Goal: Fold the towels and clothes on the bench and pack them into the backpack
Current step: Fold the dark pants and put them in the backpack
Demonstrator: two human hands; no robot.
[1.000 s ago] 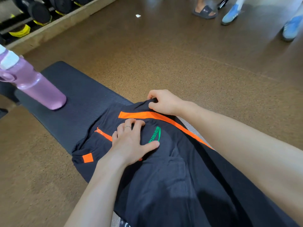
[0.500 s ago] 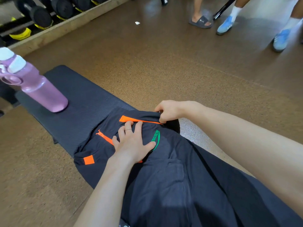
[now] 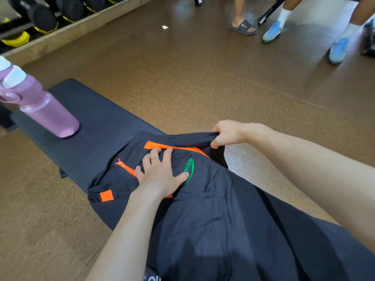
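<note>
While left hand [image 3: 162,175] presses, right hand [image 3: 227,133] pinches garment [image 3: 203,220] edge.

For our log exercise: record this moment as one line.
left hand: presses dark garment flat | right hand: grips its edge, lifted | bench: pink bottle upright

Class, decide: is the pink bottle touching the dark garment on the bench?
Apart. The head view shows bare bench between the pink bottle and the dark garment.

A garment [image 3: 203,209] lies on the bench [image 3: 97,126], right of a bottle [image 3: 46,112].
</note>
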